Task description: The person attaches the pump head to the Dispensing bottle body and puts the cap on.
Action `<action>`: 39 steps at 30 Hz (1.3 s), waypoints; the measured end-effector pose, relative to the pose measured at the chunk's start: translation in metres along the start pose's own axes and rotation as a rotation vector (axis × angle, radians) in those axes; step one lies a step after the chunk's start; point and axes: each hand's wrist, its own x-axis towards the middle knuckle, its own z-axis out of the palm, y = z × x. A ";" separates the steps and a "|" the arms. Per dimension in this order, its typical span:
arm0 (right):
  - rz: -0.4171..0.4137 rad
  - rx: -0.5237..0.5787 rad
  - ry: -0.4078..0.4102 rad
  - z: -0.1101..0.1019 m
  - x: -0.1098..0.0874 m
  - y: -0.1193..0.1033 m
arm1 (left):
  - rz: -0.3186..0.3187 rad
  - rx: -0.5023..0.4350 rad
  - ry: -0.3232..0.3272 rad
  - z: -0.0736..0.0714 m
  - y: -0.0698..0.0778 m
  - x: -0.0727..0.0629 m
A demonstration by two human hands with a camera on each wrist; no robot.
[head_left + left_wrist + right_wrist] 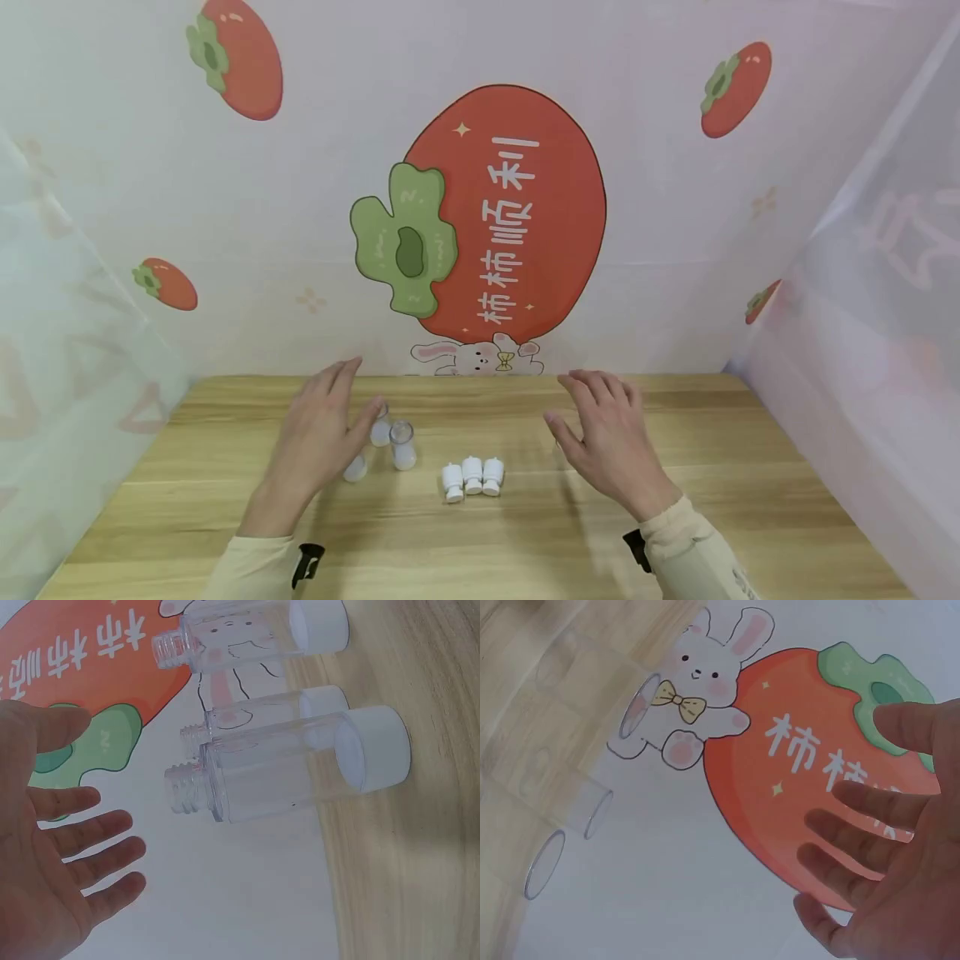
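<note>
My left hand [318,429] hovers over the left of the table, thumb and fingers spread, holding nothing. Beside and partly behind it stand three clear bottles [402,450] with bare threaded necks; in the left wrist view these bottles [277,776] have white bases. Three small white pieces [472,475], which look like pump tops, stand in a row between the hands. At the right, my right hand [611,437] is raised with spread fingers and grips nothing. The right wrist view shows three clear open-ended covers [546,864] near that hand, on the table.
A wood-grain table [495,558] lies under both hands. At its far edge rises a white backdrop [652,275] printed with red persimmons and a rabbit. Pale curtain-like sheets [67,350] close off the left and right sides.
</note>
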 end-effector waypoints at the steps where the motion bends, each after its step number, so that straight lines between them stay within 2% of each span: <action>1: -0.001 0.010 0.004 -0.001 -0.001 -0.002 | -0.007 -0.016 -0.004 0.000 0.000 -0.001; 8: 0.020 0.099 -0.042 0.000 -0.007 -0.014 | -0.065 -0.126 -0.039 -0.001 -0.004 -0.006; 15: 0.034 0.118 -0.082 0.006 -0.012 -0.022 | -0.101 -0.212 -0.049 0.001 -0.011 -0.014; 23: 0.031 0.122 -0.162 0.013 -0.017 -0.030 | -0.121 -0.260 -0.043 0.005 -0.019 -0.024; 31: 0.020 0.133 -0.214 0.018 -0.021 -0.033 | -0.208 -0.320 -0.126 0.010 -0.026 -0.033; 39: 0.011 0.144 -0.260 0.021 -0.024 -0.033 | -0.193 -0.313 -0.124 0.016 -0.030 -0.039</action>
